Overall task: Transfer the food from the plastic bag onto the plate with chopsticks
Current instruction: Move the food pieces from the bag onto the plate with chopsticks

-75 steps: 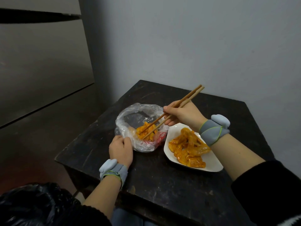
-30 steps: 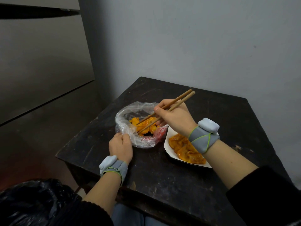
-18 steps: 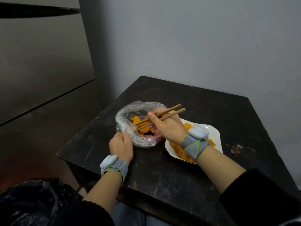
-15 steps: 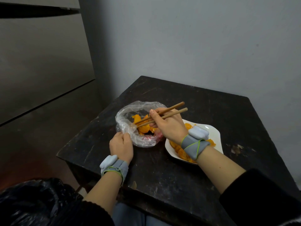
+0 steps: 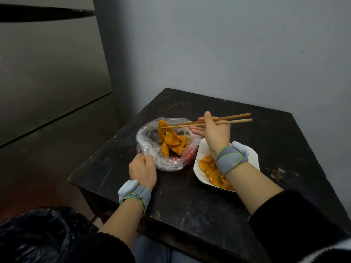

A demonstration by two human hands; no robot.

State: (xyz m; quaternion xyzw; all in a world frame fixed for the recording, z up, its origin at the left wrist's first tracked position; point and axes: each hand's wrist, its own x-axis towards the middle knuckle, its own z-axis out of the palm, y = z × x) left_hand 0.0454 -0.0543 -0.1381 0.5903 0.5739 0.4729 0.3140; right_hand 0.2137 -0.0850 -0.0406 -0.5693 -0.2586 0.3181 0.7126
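Grey plaster wall (image 5: pixel 228 44) backs a dark, scuffed wooden counter (image 5: pixel 190 202) whose far corner sits against it. Compared with half a second ago, the right hand (image 5: pixel 214 133) has risen. The chopsticks (image 5: pixel 218 121) now lie almost level instead of dipping into the bag. Their tips pinch a long orange strip (image 5: pixel 161 130), which hangs down toward the rest of the food (image 5: pixel 174 145). The right fingers (image 5: pixel 197 130) are curled round the sticks, with one stretched out below them. The left hand (image 5: pixel 142 168) has not shifted. Its fingers (image 5: pixel 147 158) are bent and grip the near rim of the plastic bag (image 5: pixel 148 141), which spreads open just beyond them.

Right of the bag lies the plate (image 5: pixel 253 155), just beside it and partly under the right wrist. The counter's left edge runs close to the left fingers. Bare counter stretches beyond the chopsticks and to the right of the plate.

The bag is thin, clear, crinkled film with red print on its near right side. The plate is white with angled corners and holds glossy orange pieces (image 5: pixel 210 169). The chopsticks are plain brown wood. A grey wristband (image 5: pixel 229 160) with green trim wraps each wrist. A crumpled black sack (image 5: pixel 38 234) sits below the left forearm.
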